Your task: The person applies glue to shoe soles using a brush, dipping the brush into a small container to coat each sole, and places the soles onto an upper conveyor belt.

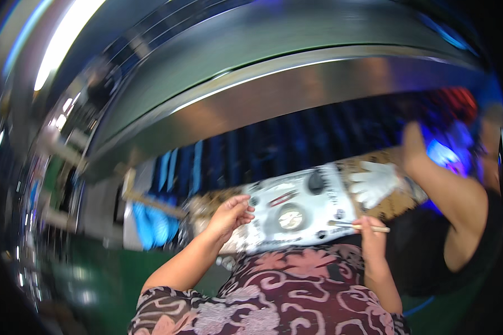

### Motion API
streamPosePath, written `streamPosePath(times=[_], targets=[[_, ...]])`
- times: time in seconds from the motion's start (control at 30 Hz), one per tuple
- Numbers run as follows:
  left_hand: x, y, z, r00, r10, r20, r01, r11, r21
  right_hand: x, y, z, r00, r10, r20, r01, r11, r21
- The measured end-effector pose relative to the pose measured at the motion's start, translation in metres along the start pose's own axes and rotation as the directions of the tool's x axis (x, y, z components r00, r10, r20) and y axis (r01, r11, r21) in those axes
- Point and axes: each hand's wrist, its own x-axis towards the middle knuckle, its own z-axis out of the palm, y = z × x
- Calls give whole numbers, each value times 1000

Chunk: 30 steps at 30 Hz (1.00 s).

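My right hand grips a small brush by its pale wooden handle, with the bristle end pointing left over a white printed plastic sheet. At the sheet's left edge, my left hand has its fingers curled and pressed together. A small dark round thing shows by its fingertips; whether it is held or lies on the sheet is unclear. Between my hands sits a round shallow dish with something pale in it. Behind the dish lie a thin red tool and a dark rounded object.
A white glove lies on brown cardboard to the right. Another person's arm reaches in there, near a bluish light. A metal-edged conveyor crosses beyond dark strips. Blue plastic is at left.
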Motion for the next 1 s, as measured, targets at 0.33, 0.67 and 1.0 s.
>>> streamPosePath(times=[0.33,0.67,1.0], targets=[[-146,-127,-252,505,-317,-803,-230,847,-479,19,4,78,981,49,186,-66,994,86],[-64,-114,-321,710,-183,-680,-334,763,-554,1,-11,106,986,102,132,-106,994,24],[-230,-193,-309,918,-276,-284,120,878,-463,14,4,106,973,162,166,-172,984,47]])
